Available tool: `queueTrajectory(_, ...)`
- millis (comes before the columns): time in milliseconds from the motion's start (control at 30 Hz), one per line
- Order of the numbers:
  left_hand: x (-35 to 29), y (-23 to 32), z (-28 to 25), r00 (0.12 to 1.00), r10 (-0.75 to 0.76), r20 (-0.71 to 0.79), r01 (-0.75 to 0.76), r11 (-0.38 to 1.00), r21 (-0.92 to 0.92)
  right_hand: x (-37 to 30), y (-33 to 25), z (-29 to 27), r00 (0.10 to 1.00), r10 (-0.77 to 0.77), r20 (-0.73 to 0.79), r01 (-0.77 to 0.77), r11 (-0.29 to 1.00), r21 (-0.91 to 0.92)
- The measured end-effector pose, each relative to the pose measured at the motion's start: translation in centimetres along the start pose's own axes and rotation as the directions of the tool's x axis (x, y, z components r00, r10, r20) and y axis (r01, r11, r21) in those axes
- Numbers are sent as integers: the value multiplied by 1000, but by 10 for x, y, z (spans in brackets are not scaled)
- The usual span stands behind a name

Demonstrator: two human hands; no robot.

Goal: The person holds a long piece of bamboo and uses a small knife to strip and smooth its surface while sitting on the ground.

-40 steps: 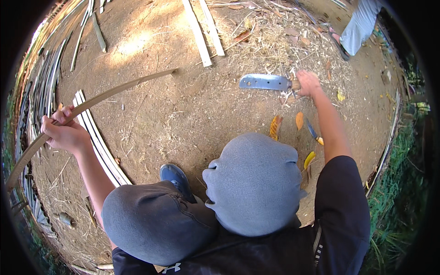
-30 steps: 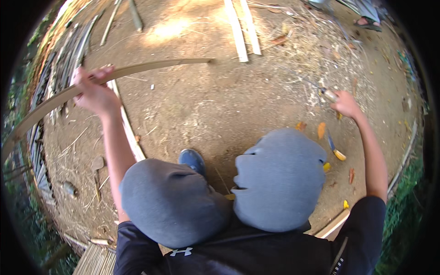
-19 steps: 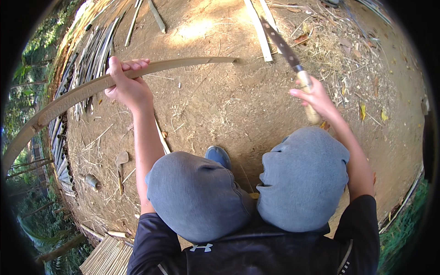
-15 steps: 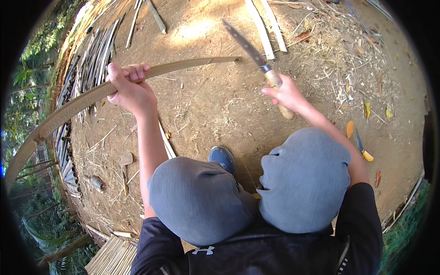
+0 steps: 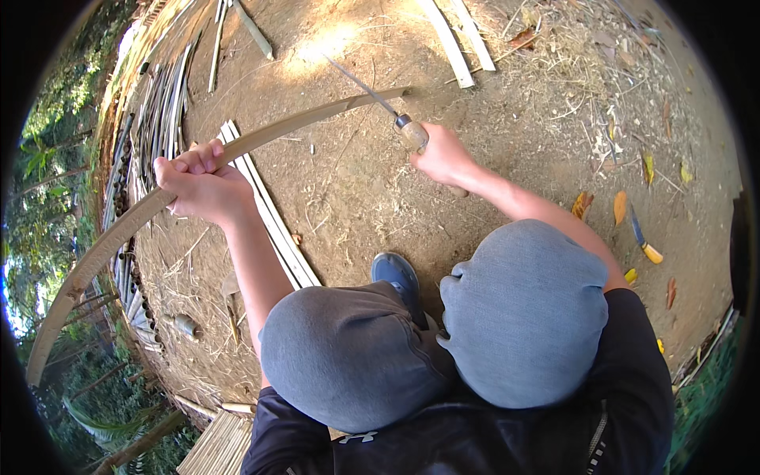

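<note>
My left hand (image 5: 207,188) is closed around a long, curved bamboo strip (image 5: 277,128). The strip bends from the lower left up across the front, its thin far end pointing right. In my right hand (image 5: 445,156) is a knife (image 5: 413,134), gripped by its pale wooden handle. Its narrow dark blade points up and left, seen nearly edge-on, and crosses the strip close to the far end. Whether the blade touches the strip, I cannot tell.
Pale split strips lie on the dirt by my left forearm (image 5: 269,207) and farther ahead (image 5: 449,39). Bamboo lengths (image 5: 162,111) are stacked at the left. On the right lies another knife (image 5: 651,252) with a yellowish handle. Shavings (image 5: 582,103) litter the far right.
The knife has moved left and its blade has turned to cross the strip. My left hand and the strip have shifted slightly left. More of the pale strips beside my left forearm now shows.
</note>
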State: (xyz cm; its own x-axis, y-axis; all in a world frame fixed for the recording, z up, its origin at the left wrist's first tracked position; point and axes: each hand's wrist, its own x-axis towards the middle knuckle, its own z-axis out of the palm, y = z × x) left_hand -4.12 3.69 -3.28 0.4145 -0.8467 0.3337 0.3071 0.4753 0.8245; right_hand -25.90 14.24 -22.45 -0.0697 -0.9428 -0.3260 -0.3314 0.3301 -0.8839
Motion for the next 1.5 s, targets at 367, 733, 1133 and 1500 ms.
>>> queueTrajectory(367, 6, -1, -4, 998, 11, -54, -9, 1000, 24, -8, -4, -5, 994, 57, 93, -75, 977, 202)
queueTrajectory(733, 8, 0, -11, 995, -4, -100, 5, 1000, 16, -19, -20, 0, 995, -31, 96, 28, 999, 30)
queueTrajectory(1133, 18, -8, -27, 986, 39, -161, -35, 999, 28, -19, -17, 4, 996, -76, 54, 79, 995, -65)
queueTrajectory(1500, 23, -9, -31, 990, 31, -135, -29, 999, 16, -13, -18, -3, 998, -28, 57, 32, 997, -72)
